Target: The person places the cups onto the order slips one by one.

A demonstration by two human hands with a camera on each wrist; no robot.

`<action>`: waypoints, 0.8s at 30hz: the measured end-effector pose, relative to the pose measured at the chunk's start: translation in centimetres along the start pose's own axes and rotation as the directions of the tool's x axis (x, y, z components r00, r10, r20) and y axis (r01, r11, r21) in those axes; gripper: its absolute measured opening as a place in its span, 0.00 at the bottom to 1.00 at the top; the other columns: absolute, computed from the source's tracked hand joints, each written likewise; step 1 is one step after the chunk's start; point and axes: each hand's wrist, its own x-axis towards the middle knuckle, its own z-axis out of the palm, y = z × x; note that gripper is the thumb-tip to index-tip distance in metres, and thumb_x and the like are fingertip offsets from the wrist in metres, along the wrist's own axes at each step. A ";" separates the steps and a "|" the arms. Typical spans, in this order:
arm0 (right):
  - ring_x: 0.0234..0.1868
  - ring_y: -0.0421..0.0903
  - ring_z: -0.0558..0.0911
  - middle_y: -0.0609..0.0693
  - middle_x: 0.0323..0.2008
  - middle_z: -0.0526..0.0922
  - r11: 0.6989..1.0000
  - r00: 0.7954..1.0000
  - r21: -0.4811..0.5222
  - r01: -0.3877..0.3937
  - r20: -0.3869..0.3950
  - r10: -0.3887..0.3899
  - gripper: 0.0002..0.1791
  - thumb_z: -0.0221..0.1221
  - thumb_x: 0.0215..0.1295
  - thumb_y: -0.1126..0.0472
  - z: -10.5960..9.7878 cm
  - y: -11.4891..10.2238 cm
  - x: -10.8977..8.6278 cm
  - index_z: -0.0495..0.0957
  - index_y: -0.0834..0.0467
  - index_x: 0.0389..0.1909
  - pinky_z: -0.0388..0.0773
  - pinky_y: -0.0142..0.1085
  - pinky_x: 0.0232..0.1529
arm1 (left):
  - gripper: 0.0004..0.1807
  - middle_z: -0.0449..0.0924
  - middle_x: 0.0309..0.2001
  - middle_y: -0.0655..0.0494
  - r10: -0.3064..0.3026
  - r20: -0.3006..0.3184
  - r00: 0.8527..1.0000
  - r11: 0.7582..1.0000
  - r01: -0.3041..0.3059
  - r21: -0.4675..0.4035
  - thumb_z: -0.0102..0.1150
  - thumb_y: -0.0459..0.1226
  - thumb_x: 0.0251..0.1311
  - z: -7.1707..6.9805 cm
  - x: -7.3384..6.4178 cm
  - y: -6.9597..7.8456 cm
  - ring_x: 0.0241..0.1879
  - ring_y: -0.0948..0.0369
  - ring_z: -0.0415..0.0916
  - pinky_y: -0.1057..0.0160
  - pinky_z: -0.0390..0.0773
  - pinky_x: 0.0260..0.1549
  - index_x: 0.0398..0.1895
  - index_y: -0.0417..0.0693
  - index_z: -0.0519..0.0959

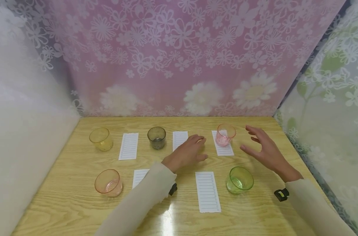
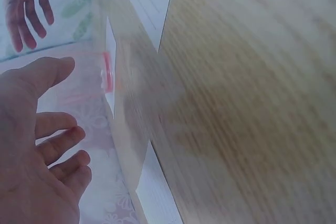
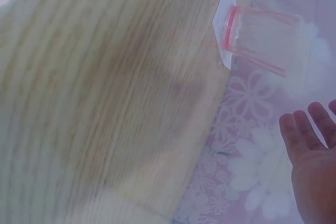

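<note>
Head view showed fingers (image 1: pixel 256 130) loosely parted and gently bent on both the left hand (image 1: pixel 188 152) and right hand (image 1: pixel 267 153), gripping nothing. Between the hands, touching neither, a pink cup (image 1: pixel 225 136) stood upright on a paper slip (image 1: pixel 225 151). Nearer the person, a green cup (image 1: pixel 239 181) stood on the tabletop (image 1: pixel 64 209).

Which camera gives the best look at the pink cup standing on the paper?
The head view: the pink cup shows whole, from open rim to base on the lined paper. The right wrist view shows it sideways, its rim faint against the floral backdrop. In the left wrist view, the left hand partly covers it.
</note>
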 end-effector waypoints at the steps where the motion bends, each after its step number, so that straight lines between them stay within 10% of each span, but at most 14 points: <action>1: 0.75 0.64 0.70 0.61 0.80 0.67 1.000 1.000 0.002 0.009 -0.006 -0.009 0.46 0.72 0.73 0.57 0.0 0.0 -0.2 0.60 0.48 0.87 0.61 0.08 0.66 | 0.41 0.55 0.88 0.54 -0.003 0.000 1.000 1.000 0.003 -0.008 0.58 0.53 0.82 0.0 -0.3 0.1 0.89 0.52 0.45 0.52 0.60 0.85 0.88 0.47 0.58; 12: 0.73 0.59 0.71 0.60 0.79 0.68 0.999 0.998 -0.003 0.041 -0.046 -0.041 0.46 0.73 0.72 0.62 -0.2 -0.5 -2.0 0.62 0.48 0.86 0.61 0.08 0.65 | 0.41 0.58 0.87 0.53 0.029 -0.019 0.999 0.998 -0.028 0.054 0.58 0.54 0.82 0.7 -2.9 0.8 0.89 0.51 0.48 0.53 0.61 0.85 0.88 0.47 0.59; 19: 0.73 0.24 0.66 0.59 0.78 0.70 0.997 0.995 0.003 0.075 -0.063 -0.075 0.46 0.73 0.70 0.65 -0.4 -1.0 -3.0 0.64 0.47 0.85 0.63 0.09 0.66 | 0.41 0.59 0.86 0.52 0.058 -0.029 0.998 0.997 -0.057 0.043 0.59 0.53 0.81 0.9 -4.8 1.3 0.88 0.50 0.49 0.53 0.60 0.85 0.87 0.45 0.60; 24: 0.73 0.20 0.65 0.58 0.79 0.71 0.996 0.996 0.048 0.077 -0.057 -0.074 0.43 0.71 0.71 0.68 -0.3 -1.2 -3.9 0.66 0.47 0.84 0.64 0.11 0.67 | 0.41 0.60 0.86 0.51 0.062 -0.009 0.998 0.995 -0.061 0.081 0.59 0.55 0.81 1.4 -5.7 1.5 0.88 0.50 0.50 0.53 0.60 0.85 0.87 0.45 0.61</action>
